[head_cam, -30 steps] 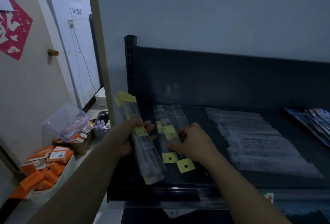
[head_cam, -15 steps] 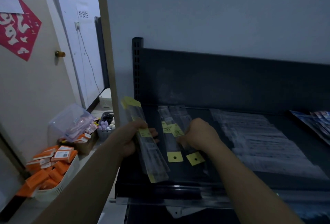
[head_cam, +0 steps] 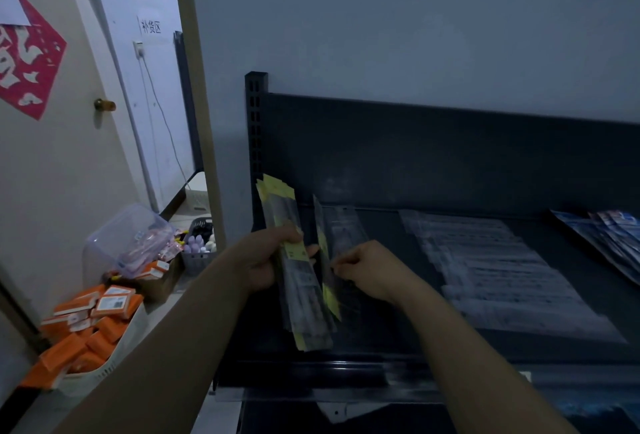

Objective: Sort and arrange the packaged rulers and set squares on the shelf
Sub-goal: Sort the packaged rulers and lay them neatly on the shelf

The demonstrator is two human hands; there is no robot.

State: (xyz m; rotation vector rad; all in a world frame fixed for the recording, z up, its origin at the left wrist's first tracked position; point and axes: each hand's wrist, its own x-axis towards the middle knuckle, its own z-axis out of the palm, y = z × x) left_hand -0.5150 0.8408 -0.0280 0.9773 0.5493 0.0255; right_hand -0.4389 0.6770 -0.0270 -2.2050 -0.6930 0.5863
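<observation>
Dark metal shelf (head_cam: 388, 340): a spread of clear packaged rulers (head_cam: 502, 271) lies flat at centre-right. Left hand (head_cam: 263, 260): grips a bundle of yellow-tagged ruler packets (head_cam: 304, 298) over the shelf's left end. Right hand (head_cam: 367, 269): fingers curled, pinching an edge-on ruler packet (head_cam: 325, 260) just beside the bundle.

Left side clutter: white basket (head_cam: 104, 369) piled with orange boxes (head_cam: 114, 305), clear plastic tub (head_cam: 128, 239) tilted behind them, small dark basket (head_cam: 198, 260) of pale bottles (head_cam: 199, 243) just beside it. Door: red paper cutout (head_cam: 31, 56), brass knob (head_cam: 105, 105). Far wall: paper sign (head_cam: 151, 27), socket (head_cam: 138, 48) with cable (head_cam: 162, 115) hanging down
</observation>
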